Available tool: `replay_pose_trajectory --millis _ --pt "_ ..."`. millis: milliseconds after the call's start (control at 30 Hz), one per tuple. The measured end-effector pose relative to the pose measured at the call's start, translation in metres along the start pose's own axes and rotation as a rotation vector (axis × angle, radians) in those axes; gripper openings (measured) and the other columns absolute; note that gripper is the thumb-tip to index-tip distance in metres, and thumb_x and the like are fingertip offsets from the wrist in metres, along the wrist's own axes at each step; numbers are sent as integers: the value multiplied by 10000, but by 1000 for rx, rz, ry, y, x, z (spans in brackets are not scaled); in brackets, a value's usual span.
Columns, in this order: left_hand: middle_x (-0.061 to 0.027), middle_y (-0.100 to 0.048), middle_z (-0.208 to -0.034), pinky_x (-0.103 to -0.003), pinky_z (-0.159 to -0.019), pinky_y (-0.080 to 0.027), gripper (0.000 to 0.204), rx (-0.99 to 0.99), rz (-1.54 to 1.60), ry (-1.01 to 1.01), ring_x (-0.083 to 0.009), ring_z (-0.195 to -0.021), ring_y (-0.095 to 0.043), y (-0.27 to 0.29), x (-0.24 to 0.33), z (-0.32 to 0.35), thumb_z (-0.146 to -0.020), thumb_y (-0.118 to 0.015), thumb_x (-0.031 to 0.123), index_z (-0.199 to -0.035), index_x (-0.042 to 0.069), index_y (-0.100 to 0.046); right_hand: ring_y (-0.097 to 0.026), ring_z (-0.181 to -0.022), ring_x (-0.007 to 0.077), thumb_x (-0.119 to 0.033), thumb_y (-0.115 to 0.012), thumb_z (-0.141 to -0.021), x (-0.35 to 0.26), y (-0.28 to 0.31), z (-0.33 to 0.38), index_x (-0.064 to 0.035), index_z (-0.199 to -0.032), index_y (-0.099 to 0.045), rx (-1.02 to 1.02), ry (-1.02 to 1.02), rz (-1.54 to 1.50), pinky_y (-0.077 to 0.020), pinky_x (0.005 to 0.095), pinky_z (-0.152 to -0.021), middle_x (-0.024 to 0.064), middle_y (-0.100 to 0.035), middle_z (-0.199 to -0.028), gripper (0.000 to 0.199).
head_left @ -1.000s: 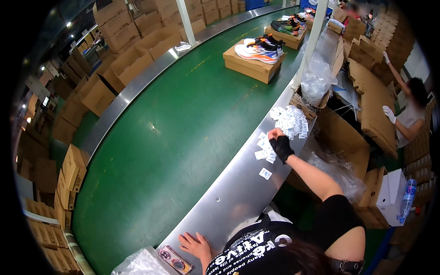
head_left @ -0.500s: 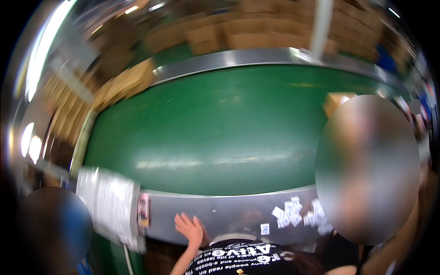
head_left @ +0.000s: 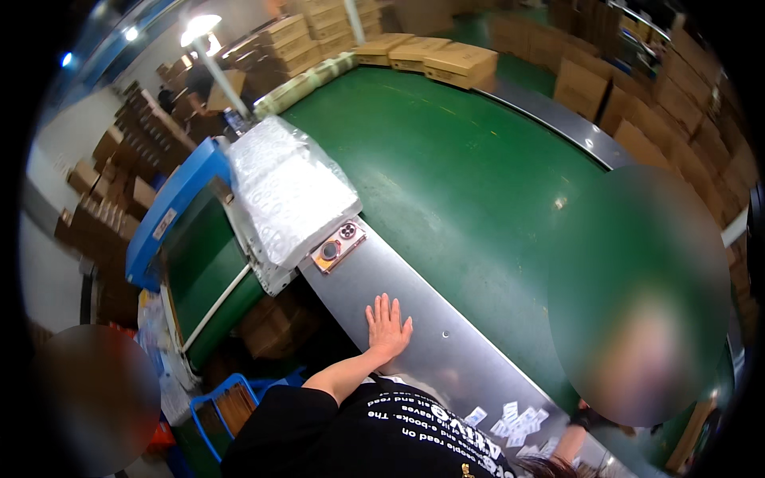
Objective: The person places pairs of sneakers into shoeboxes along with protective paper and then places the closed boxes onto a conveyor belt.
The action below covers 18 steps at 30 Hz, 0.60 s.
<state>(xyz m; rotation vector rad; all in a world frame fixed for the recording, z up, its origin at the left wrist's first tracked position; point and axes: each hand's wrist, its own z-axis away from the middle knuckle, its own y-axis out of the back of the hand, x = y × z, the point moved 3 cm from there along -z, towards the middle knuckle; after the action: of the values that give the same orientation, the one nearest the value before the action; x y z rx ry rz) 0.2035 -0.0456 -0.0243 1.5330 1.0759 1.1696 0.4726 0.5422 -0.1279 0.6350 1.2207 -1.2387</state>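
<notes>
- The left hand (head_left: 388,327) lies flat on the grey metal rim (head_left: 446,350) of the conveyor, fingers stretched and a little spread, palm down; it holds nothing.
- The right hand (head_left: 588,417) shows only in part at the lower right, in a dark glove, half behind a blurred patch; I cannot tell if its fingers are apart or closed on something.
- Just beside the right hand, a cluster of small white paper tags (head_left: 518,422) lies loose on the same metal rim. They are well apart from the left hand.
- Judging from this, the work with the tags looks not finished: many of them are scattered on the rim, none is in the left hand, and no box is within reach on the belt.
- Further along the rim from the left hand there is a small control panel with round buttons (head_left: 338,246), near but not touching the fingers.
- Behind the panel stands a pile of clear plastic bags (head_left: 287,191) on a blue-framed side conveyor (head_left: 171,209).
- The wide green belt (head_left: 462,175) near the person carries nothing; closed cardboard boxes (head_left: 446,60) sit at its far end.
- More cartons (head_left: 127,151) are stacked around the hall.
</notes>
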Motion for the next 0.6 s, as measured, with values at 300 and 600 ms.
replay_pose_trajectory --millis 300,600 --pt "-252 -258 -1301 -512 -974 -152 572 -104 104 17 -384 -1209 -226 14 -7 -7 -820 -457 317 -1242 -40 -310 -392 -432 69 -292 -508 -834 52 -305 283 -114 -793 -506 -644 -545 -249 -317 211 -367 -21 -500 -630 183" --pt "-193 -459 -1165 -353 -894 -354 369 4 974 -610 -311 -1053 -458 111 92 -139 -809 -550 178 -1126 -1 -487 -574 -697 263 -101 -611 -690 -148 -363 296 -73 -888 -568 -271 1269 865 -477 314 -580 98 -555 -798 205"
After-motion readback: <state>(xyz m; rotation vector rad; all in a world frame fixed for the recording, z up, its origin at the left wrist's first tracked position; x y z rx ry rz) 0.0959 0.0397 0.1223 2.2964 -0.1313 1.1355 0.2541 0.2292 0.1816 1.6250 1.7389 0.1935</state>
